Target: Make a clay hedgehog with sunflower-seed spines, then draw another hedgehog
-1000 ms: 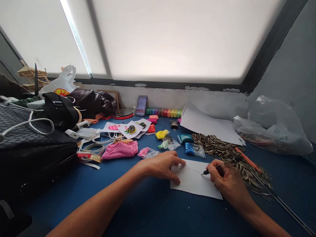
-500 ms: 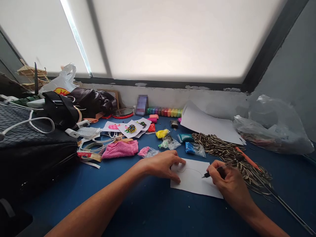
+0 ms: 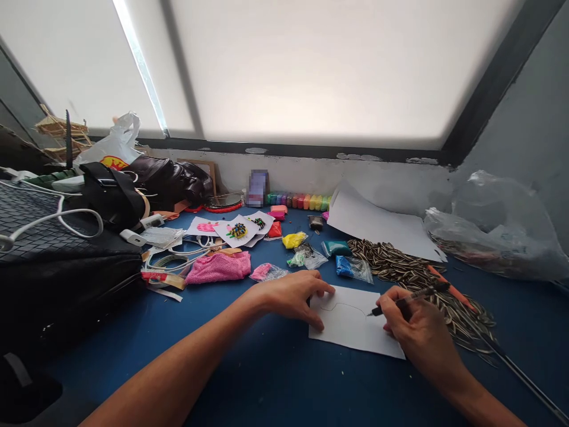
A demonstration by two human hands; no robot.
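A small white sheet of paper [image 3: 351, 332] lies on the blue table in front of me, with a thin curved line drawn across its upper part. My left hand [image 3: 297, 296] rests on the paper's left side, thumb and fingers spread apart and pressing it down. A black pen [image 3: 400, 302] is gripped in my right hand [image 3: 418, 326], over the sheet's right side. Its tip is at or just above the right end of the drawn line; I cannot tell if it touches. A heap of striped sunflower seeds [image 3: 391, 264] spreads beyond my right hand.
Small bags of coloured clay, such as a blue one [image 3: 353, 268] and a yellow one [image 3: 294, 239], lie beyond the paper. Decorated paper cards [image 3: 237, 232] and a pink cloth [image 3: 219, 267] are further left. A black bag [image 3: 71, 279] fills the left side; a clear plastic bag [image 3: 498, 237] sits right.
The pen tip has shifted slightly along the line's right end, which now curves down a little further. My left hand keeps its place on the paper. The whole view has moved slightly.
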